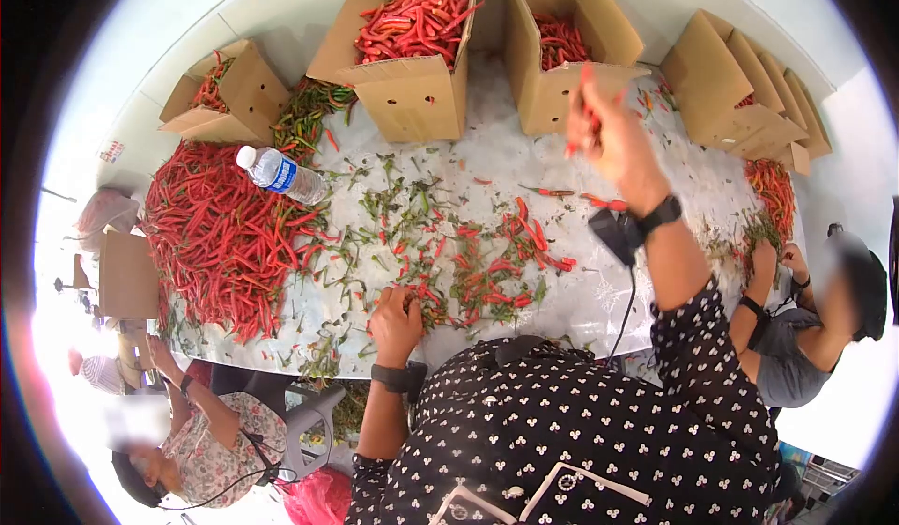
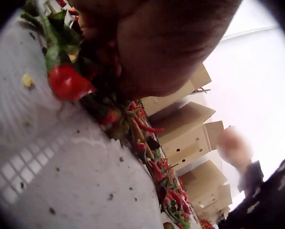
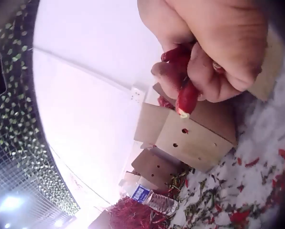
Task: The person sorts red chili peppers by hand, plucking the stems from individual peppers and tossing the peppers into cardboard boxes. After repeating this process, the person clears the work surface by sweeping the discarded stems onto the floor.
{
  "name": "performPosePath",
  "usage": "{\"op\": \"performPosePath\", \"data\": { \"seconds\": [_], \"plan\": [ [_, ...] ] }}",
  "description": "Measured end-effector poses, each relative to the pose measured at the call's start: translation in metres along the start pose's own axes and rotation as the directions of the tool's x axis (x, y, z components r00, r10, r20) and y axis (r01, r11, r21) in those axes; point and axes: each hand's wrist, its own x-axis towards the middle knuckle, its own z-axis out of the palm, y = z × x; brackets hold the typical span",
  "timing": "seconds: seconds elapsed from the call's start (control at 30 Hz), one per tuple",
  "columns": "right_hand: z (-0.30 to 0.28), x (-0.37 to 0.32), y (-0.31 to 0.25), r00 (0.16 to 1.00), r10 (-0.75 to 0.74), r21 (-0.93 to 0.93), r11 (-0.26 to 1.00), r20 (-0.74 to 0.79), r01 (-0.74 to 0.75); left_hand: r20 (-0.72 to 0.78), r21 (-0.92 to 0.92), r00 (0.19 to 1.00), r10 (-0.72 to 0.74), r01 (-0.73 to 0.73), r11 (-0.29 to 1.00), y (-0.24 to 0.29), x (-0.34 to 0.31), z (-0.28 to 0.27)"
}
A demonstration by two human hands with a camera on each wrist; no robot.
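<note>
My right hand (image 1: 613,141) is raised at the front of a cardboard box (image 1: 540,100) that has red chillies in it. Its fingers curl round several red chillies (image 3: 186,98), whose cut pale end shows in the right wrist view. My left hand (image 1: 395,324) rests near the table's front edge, fingers bent down at a scatter of red chillies and green stems (image 1: 482,272). In the left wrist view a red chilli (image 2: 68,83) lies beside that hand (image 2: 157,43); whether its fingers hold anything is hidden.
A large heap of red chillies (image 1: 220,244) lies at the left, with a water bottle (image 1: 283,175) on it. A fuller chilli box (image 1: 412,99) stands at the back, other boxes (image 1: 707,80) at the right. One person (image 1: 229,427) sits at the left, another (image 1: 796,338) at the right.
</note>
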Motion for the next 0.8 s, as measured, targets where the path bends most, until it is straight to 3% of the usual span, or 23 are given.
{"op": "performPosePath", "data": {
  "seconds": [0.07,0.13,0.27,0.33,0.37,0.4,0.43,0.47,0.5,0.57,0.6,0.63,0.7,0.73,0.77,0.8],
  "plan": [
    [0.011,0.016,-0.036,0.979,-0.189,-0.095,0.979,-0.079,0.181,0.0,0.005,1.0,0.02,-0.02,1.0,-0.002,-0.001,0.001],
    [-0.013,0.049,-0.061,0.975,-0.221,-0.087,0.972,-0.015,0.218,-0.004,0.022,0.999,0.041,-0.041,0.999,0.002,0.001,-0.002],
    [-0.067,0.121,-0.099,0.97,-0.242,-0.144,0.961,-0.031,0.235,0.021,0.042,1.0,0.019,-0.02,0.999,0.007,0.002,-0.006],
    [-0.079,0.137,-0.099,0.965,-0.262,-0.565,0.793,0.024,0.229,0.005,0.007,0.999,0.044,-0.045,0.999,0.005,0.002,-0.004],
    [-0.028,0.101,-0.102,0.927,-0.294,-0.76,0.65,-0.234,0.014,0.007,0.01,0.999,0.044,-0.044,0.999,0.004,0.002,-0.003],
    [-0.033,0.1,-0.098,0.927,-0.292,-0.758,0.652,-0.234,0.014,0.008,0.01,0.999,0.041,-0.041,0.999,0.003,0.003,-0.003],
    [-0.043,0.098,-0.089,0.74,-0.672,-0.953,0.243,-0.031,0.181,0.009,0.01,0.999,0.037,-0.037,0.999,0.002,0.002,-0.002],
    [-0.051,0.097,-0.082,0.45,-0.843,-0.955,-0.239,0.293,0.174,0.012,0.011,0.999,0.032,-0.032,0.999,0.002,0.001,-0.003],
    [-0.047,0.071,-0.07,0.473,-0.853,-0.973,-0.16,0.221,0.166,0.003,0.013,0.999,0.033,-0.033,0.999,0.003,0.001,-0.002],
    [-0.026,0.011,-0.032,0.755,-0.653,-0.963,0.163,0.059,0.217,0.003,0.014,1.0,0.031,-0.031,0.999,0.005,0.001,-0.002],
    [-0.037,-0.011,0.002,0.852,-0.524,-0.94,0.299,-0.015,0.167,0.004,0.033,1.0,0.029,-0.029,0.999,0.005,0.002,-0.002],
    [-0.048,-0.035,0.029,0.938,-0.335,-0.981,0.14,0.083,0.137,0.003,0.053,1.0,0.029,-0.029,0.998,0.005,0.002,-0.002],
    [-0.068,-0.077,0.093,0.984,-0.166,-0.976,0.195,0.058,0.091,0.018,0.056,1.0,0.024,-0.025,0.998,0.003,0.001,-0.002],
    [-0.077,-0.094,0.118,0.99,-0.105,-0.987,0.12,0.097,0.109,0.031,0.06,0.999,0.019,-0.021,0.998,0.002,0.001,-0.001],
    [-0.076,-0.107,0.134,0.999,-0.022,-0.999,0.045,0.028,0.029,0.031,0.065,0.999,0.019,-0.021,0.998,0.002,0.002,0.0],
    [-0.074,-0.114,0.142,0.999,-0.023,-0.998,0.051,0.031,0.032,0.017,0.054,0.999,0.031,-0.032,0.998,0.0,0.002,0.001]
  ]
}}
